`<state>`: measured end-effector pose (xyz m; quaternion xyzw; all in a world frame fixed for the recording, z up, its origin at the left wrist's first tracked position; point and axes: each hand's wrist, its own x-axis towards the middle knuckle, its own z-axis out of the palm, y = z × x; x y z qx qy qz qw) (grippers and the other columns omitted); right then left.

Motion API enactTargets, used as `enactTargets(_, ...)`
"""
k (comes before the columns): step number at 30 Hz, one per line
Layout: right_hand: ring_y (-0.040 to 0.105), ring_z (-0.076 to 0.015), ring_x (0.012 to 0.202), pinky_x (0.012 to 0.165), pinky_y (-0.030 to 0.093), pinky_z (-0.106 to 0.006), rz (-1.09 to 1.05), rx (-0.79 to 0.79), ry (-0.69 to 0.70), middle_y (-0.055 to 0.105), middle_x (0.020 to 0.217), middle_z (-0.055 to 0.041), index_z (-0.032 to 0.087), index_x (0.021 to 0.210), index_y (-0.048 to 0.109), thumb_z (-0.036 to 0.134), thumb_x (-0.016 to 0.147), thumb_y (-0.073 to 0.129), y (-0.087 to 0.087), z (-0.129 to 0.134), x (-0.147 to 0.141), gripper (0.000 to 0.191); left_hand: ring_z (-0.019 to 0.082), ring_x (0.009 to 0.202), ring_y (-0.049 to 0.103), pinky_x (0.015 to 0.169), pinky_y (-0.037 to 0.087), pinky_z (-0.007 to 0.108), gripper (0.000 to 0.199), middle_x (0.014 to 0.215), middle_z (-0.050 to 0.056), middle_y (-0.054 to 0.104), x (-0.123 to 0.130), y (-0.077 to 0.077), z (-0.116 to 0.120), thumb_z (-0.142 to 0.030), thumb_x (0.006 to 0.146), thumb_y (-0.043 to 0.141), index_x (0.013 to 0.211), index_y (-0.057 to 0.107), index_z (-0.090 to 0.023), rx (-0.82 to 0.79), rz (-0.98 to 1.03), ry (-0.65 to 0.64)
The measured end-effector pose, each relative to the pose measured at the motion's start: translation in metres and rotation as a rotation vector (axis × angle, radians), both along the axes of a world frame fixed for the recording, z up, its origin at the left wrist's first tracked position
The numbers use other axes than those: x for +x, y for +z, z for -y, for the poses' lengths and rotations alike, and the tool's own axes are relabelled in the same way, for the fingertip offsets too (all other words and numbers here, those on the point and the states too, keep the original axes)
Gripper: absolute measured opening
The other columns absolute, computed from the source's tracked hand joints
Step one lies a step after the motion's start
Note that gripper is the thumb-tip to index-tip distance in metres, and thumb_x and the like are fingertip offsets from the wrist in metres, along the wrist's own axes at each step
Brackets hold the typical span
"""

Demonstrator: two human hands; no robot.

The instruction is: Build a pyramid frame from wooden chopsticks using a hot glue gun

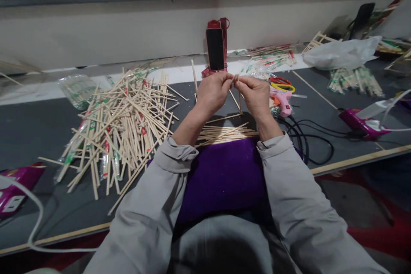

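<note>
My left hand [214,92] and my right hand [255,94] meet at the fingertips over the middle of the table. Both are closed in a pinch on something small and pale between them, too small to make out. Below my right fingers a thin wooden stick [240,105] stands roughly upright, close to other sticks at an angle. Under my wrists lies a row of wooden sticks [224,134] along the top of a purple cloth [224,175]. A big loose pile of chopsticks [128,120], some in wrappers, spreads to the left.
A phone [215,49] leans upright at the back. Right of my hand lie a pink glue gun [282,100], scissors with yellow and red handles [282,84] and black cables [300,137]. Purple power strips [361,124] sit at both sides. Wrapped chopsticks [355,80] and a plastic bag [342,53] lie back right.
</note>
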<state>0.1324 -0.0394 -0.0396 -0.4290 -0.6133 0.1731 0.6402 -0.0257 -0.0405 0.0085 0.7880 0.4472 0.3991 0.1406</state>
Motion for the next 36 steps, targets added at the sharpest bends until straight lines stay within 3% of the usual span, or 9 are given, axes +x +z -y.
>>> enactTargets(9,0.071,-0.0185,0.085,0.085,0.055,-0.035,0.070,-0.053,-0.079,0.080,0.085,0.0022,0.026,0.086,0.086,0.032,0.090,0.075,0.0057,0.0042,-0.0016,0.012,0.019,0.088,0.070,0.083,0.050,0.032,0.023,0.088,0.003,0.080,0.0016,-0.0001,0.0018,-0.025,0.100,0.060,0.098,0.083,-0.025,-0.012,0.049,0.003)
enactTargets(25,0.069,-0.0180,0.082,0.084,0.053,-0.035,0.164,-0.010,-0.134,0.077,0.081,0.0026,0.028,0.083,0.084,0.036,0.094,0.072,0.0035,0.0020,-0.0017,0.018,0.019,0.085,0.070,0.084,0.051,0.032,0.026,0.087,0.005,0.079,0.0049,-0.0009,0.0016,-0.028,0.100,0.058,0.095,0.084,-0.023,0.015,0.056,0.025)
enactTargets(36,0.071,-0.0178,0.083,0.083,0.053,-0.034,0.103,0.002,-0.096,0.079,0.084,0.0006,0.024,0.086,0.084,0.033,0.093,0.074,0.0034,0.0032,-0.0024,0.015,0.020,0.088,0.071,0.085,0.051,0.033,0.023,0.084,0.003,0.080,0.0012,0.0028,0.0031,-0.031,0.099,0.063,0.087,0.082,-0.025,-0.002,0.069,0.001)
